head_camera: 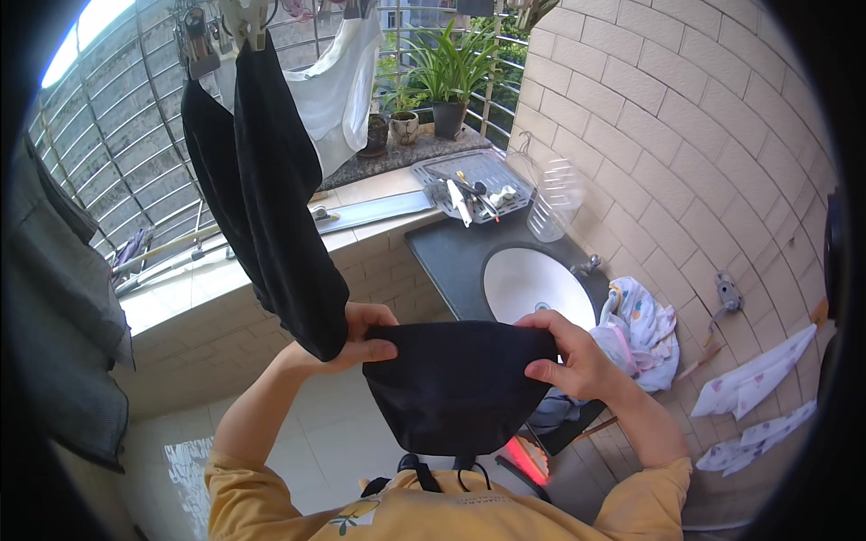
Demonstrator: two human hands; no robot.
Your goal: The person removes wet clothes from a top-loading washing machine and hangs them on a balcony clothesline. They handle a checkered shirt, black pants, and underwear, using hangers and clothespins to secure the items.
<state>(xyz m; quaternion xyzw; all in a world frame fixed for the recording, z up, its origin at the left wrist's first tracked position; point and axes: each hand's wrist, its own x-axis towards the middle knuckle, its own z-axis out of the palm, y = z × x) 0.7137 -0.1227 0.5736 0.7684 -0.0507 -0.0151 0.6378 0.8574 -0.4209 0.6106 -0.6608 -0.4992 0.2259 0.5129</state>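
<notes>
Between my two hands a piece of black cloth [460,392] hangs spread out, its upper edge stretched nearly straight. My left hand [369,338] pinches the upper left corner, thumb in front. At the upper right corner my right hand [565,355] grips the edge in the same way. A long black garment [277,203] hangs from clips at the upper left, and its lower end covers part of my left hand and wrist. One large white clip [247,24] holds this garment at the top. Which kind of garment the held cloth is, I cannot tell.
An oval white sink [528,284] sits in a dark counter [443,257]. Patterned cloths [639,338] lie at its right. Grey laundry [67,297] hangs at the left. A grey rack [477,179] with small tools and potted plants [450,118] stand on the ledge.
</notes>
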